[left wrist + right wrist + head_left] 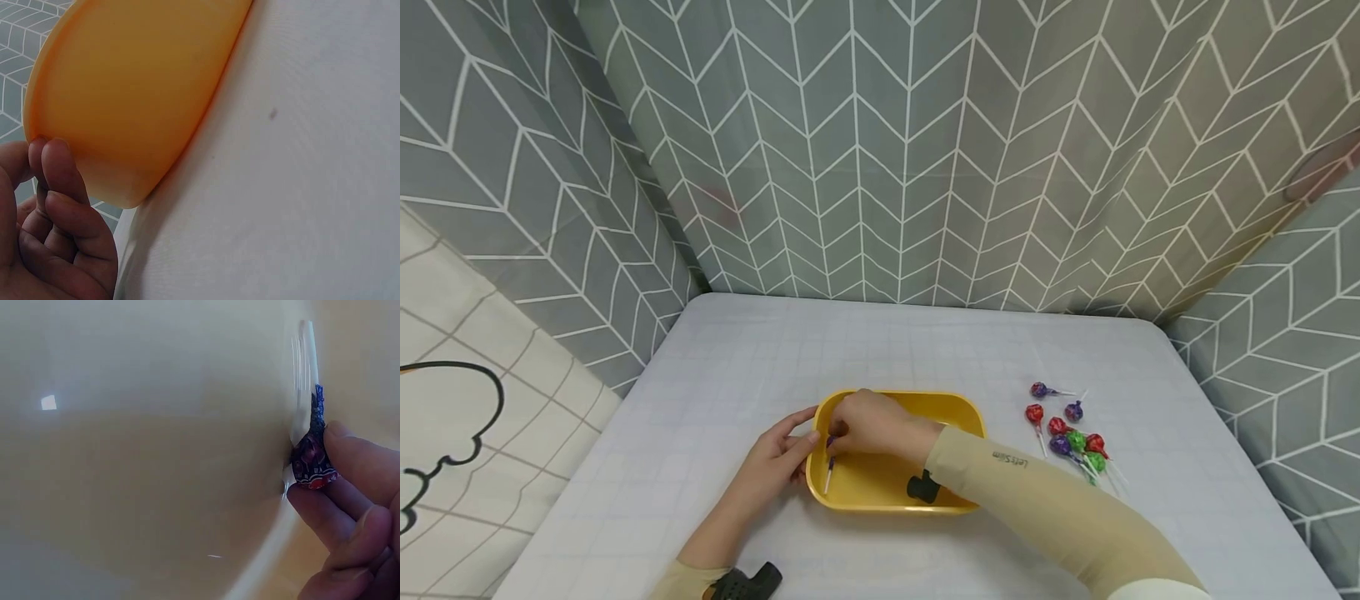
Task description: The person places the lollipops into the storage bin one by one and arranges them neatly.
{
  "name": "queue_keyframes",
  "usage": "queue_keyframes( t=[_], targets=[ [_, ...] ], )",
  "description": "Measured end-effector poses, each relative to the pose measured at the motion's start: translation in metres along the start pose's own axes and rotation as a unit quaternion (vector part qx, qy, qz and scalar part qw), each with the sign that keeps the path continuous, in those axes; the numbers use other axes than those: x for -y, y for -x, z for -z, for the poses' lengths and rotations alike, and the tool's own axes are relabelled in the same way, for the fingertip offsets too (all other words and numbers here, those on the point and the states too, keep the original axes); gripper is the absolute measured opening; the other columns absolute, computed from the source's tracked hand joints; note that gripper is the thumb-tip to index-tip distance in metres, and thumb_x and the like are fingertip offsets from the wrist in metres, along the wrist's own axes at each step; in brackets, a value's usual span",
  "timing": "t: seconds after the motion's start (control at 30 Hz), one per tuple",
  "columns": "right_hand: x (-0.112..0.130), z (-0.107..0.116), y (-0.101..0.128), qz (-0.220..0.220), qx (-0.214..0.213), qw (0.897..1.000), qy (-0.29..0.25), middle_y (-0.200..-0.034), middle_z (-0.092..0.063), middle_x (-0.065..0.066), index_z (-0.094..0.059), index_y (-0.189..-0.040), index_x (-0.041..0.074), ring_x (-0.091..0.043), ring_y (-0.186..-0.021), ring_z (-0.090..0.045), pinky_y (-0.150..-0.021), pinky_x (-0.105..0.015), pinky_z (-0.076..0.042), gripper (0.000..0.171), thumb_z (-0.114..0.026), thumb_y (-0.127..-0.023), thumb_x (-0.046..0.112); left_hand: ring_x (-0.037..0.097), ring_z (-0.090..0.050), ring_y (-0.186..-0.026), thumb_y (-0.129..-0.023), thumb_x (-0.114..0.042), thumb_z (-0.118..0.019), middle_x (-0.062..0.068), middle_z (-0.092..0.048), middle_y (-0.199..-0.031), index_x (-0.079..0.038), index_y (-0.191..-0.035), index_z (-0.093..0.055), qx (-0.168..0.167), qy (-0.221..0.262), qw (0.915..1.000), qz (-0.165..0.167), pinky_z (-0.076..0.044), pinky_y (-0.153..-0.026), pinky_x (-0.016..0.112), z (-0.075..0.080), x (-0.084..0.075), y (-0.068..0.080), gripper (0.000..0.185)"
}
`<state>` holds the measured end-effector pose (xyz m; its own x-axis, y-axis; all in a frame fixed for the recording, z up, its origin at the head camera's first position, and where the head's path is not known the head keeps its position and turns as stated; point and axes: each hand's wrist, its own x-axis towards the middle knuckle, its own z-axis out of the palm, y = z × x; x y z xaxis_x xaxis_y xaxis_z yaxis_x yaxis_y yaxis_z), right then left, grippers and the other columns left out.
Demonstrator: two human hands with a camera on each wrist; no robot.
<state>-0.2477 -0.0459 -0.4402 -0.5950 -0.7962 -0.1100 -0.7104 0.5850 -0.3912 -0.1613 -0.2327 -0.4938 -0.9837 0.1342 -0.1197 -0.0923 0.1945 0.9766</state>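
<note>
A yellow tray (955, 410) sits mid-table. My right hand (865, 425) reaches into its left end and pinches the wrapped head of a purple lollipop (310, 459), whose white stick (828, 477) lies against the tray's inner wall (156, 456). My left hand (778, 462) rests against the tray's outer left end (125, 94), fingertips (53, 156) curled and touching the rim. Several more lollipops (1067, 433) in red, purple and green wrappers lie loose on the table to the tray's right.
The table is covered with a pale grey cloth (737, 367). Grey chevron-patterned curtains (880, 150) close in the back and both sides. A black wrist camera (921, 487) hangs over the tray's near wall.
</note>
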Motion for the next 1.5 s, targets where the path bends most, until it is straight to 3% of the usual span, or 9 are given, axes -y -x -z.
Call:
queue_keyframes(
  t=[0.23,0.6,0.87,1.03,1.13,1.5],
  targets=[
    [-0.002,-0.003,-0.001,-0.005,-0.015,1.0,0.002,-0.066,-0.057,0.022,-0.074,-0.084,0.025,-0.002,-0.064,-0.052,-0.062,-0.016,-0.044,0.016,-0.08,-0.083,0.04,0.021,-0.053,-0.058,-0.098,-0.037,-0.061,0.015,-0.064,-0.074,-0.024,-0.144,-0.047,0.0,-0.001,1.0,-0.004,-0.046,-0.053,0.028,-0.001,0.0,-0.001,0.05],
    [-0.003,-0.005,-0.002,-0.009,-0.022,1.0,-0.004,-0.074,-0.061,0.021,-0.076,-0.092,0.022,-0.002,-0.068,-0.054,-0.066,-0.016,-0.045,0.021,-0.08,-0.083,0.041,0.021,-0.053,-0.059,-0.097,-0.039,-0.062,0.014,-0.063,-0.073,-0.025,-0.144,-0.048,-0.003,-0.005,1.0,0.002,-0.046,-0.053,0.028,-0.001,0.0,-0.001,0.051],
    [-0.004,-0.001,-0.001,-0.016,-0.022,1.0,-0.015,-0.071,-0.059,0.018,-0.075,-0.089,0.022,-0.006,-0.066,-0.054,-0.061,-0.02,-0.044,0.023,-0.08,-0.083,0.043,0.02,-0.054,-0.059,-0.098,-0.038,-0.062,0.013,-0.065,-0.075,-0.026,-0.145,-0.046,-0.005,-0.009,0.9999,0.005,-0.047,-0.054,0.027,0.001,0.003,-0.002,0.05],
    [-0.004,0.001,0.0,-0.025,-0.02,0.999,-0.019,-0.07,-0.059,0.017,-0.074,-0.089,0.023,-0.007,-0.066,-0.053,-0.061,-0.021,-0.044,0.021,-0.08,-0.083,0.043,0.019,-0.053,-0.058,-0.1,-0.032,-0.06,0.015,-0.064,-0.076,-0.02,-0.146,-0.044,-0.003,-0.014,0.9999,0.008,-0.046,-0.054,0.027,0.0,0.001,-0.002,0.05],
    [-0.004,0.003,0.001,-0.028,-0.019,0.999,-0.029,-0.073,-0.061,0.017,-0.075,-0.09,0.023,-0.006,-0.068,-0.054,-0.063,-0.02,-0.045,0.021,-0.08,-0.082,0.042,0.019,-0.053,-0.058,-0.101,-0.03,-0.058,0.016,-0.065,-0.077,-0.017,-0.147,-0.044,-0.002,-0.014,0.9999,0.009,-0.046,-0.054,0.027,0.0,0.001,-0.003,0.049],
    [-0.007,0.016,0.006,-0.023,-0.022,0.999,-0.034,-0.092,-0.07,0.013,-0.077,-0.104,0.02,-0.007,-0.088,-0.062,-0.08,-0.023,-0.05,0.03,-0.079,-0.084,0.043,0.021,-0.055,-0.06,-0.097,-0.039,-0.063,0.015,-0.065,-0.077,-0.025,-0.143,-0.047,-0.004,-0.003,1.0,0.005,-0.047,-0.055,0.027,-0.001,0.0,-0.002,0.051]
  ],
)
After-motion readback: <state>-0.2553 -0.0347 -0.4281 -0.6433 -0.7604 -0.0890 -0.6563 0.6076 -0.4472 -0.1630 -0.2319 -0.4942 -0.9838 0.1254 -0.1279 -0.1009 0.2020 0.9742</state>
